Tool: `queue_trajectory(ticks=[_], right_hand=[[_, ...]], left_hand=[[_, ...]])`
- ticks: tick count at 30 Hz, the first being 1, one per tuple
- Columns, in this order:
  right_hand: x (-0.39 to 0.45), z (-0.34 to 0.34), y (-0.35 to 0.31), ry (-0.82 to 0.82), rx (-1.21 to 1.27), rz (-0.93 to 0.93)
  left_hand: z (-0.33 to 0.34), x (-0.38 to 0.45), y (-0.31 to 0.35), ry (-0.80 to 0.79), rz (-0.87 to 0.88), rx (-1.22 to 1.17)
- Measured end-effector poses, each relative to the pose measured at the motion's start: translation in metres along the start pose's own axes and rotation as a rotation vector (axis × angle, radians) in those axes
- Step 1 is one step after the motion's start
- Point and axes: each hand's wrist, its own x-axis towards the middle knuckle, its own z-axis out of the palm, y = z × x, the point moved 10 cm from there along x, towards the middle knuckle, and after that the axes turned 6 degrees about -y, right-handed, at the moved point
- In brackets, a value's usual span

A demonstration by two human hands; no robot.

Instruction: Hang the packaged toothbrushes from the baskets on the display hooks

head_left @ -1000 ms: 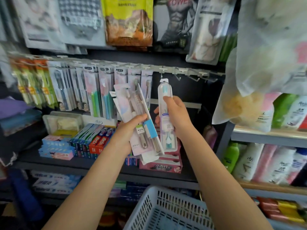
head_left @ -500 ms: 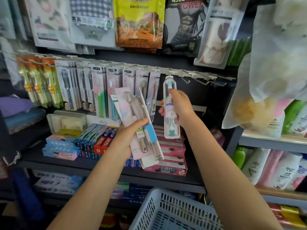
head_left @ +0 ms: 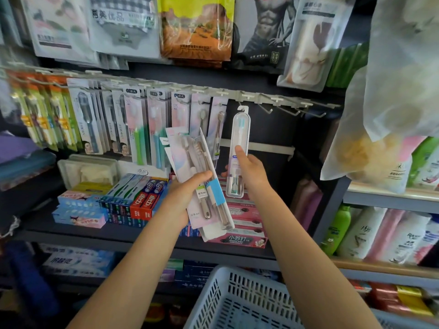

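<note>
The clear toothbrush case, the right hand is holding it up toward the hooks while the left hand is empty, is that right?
Not quite. The head view shows the right hand holding the clear toothbrush case up toward the hooks, but the left hand is not empty: it grips a fanned stack of carded toothbrush packs.
</note>
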Motion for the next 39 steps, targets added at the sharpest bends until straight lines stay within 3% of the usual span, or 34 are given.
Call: queue_trajectory(ticks=[10,14,17,18,21,23,30,39], right_hand=[[0.022,0.003,0.015,0.014,-0.027,0.131],[0.015,-0.014,0.046,0.072,-0.249,0.227],[-0.007,-0.027,0.041,0.185,-0.383,0.071],[-0.015,-0.021,0.035,0.122,-0.343,-0.01],[-0.042,0.021,0.02,-0.272,-0.274,-0.134],[-0.05,0.03,0.019,-0.369,-0.347,-0.182],[-0.05,0.003,0.013,-0.2,-0.071,-0.204],[-0.046,0.002,-0.032,-0.135,0.124,-0.301]], left_hand=[[-0.003,0.013,-0.013,0.011,-0.006,0.031],[-0.01,0.014,-0.018,0.04,0.022,0.047],[-0.011,0.014,-0.021,0.058,0.041,0.055],[-0.008,0.014,-0.022,0.055,0.043,0.057],[0.0,0.013,-0.019,0.076,0.061,0.071],[0.004,0.012,-0.017,0.093,0.063,0.056],[0.003,0.006,-0.005,0.133,0.114,0.028],[-0.003,-0.004,0.006,0.167,0.121,0.012]])
